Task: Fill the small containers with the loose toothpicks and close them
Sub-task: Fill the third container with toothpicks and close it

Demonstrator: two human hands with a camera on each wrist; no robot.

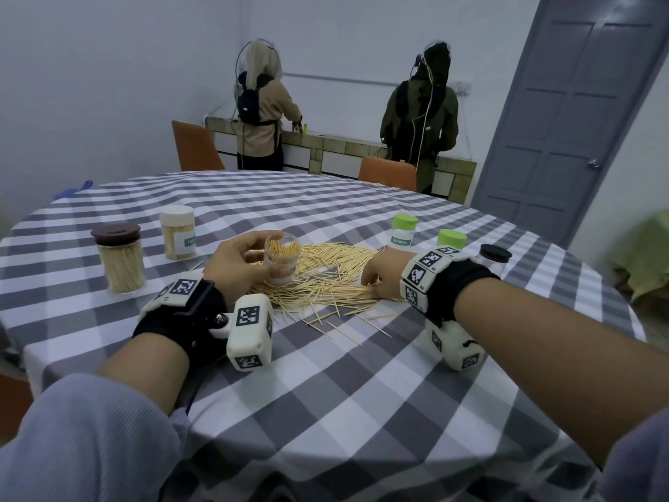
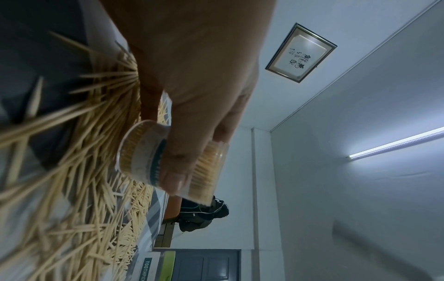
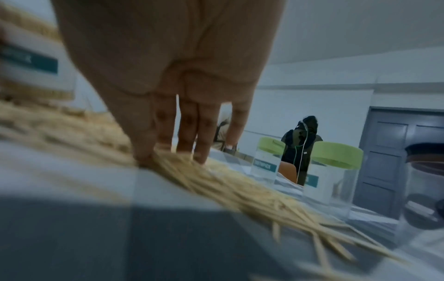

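Toothpicks [image 1: 325, 280] loose mid-table: light, stiff, pointed, prone to scatter; best pinched as an aligned bunch. Right hand [image 1: 380, 273] at pile's right side, fingertips [image 3: 144, 159] pinching a bunch. Left hand [image 1: 239, 262] wrapped round open container [image 1: 280, 260], nearly full. Toward left edge: two capped jars [image 1: 121, 260], full. Far right: green-lidded containers [image 1: 403, 231], look empty.

We find bare checked grey-and-white tablecloth [image 1: 362, 385] behind both hands' fingers; beyond our right fingertips [image 3: 144, 159], two green-lidded clear plastic jars [image 1: 404, 231] block passage.
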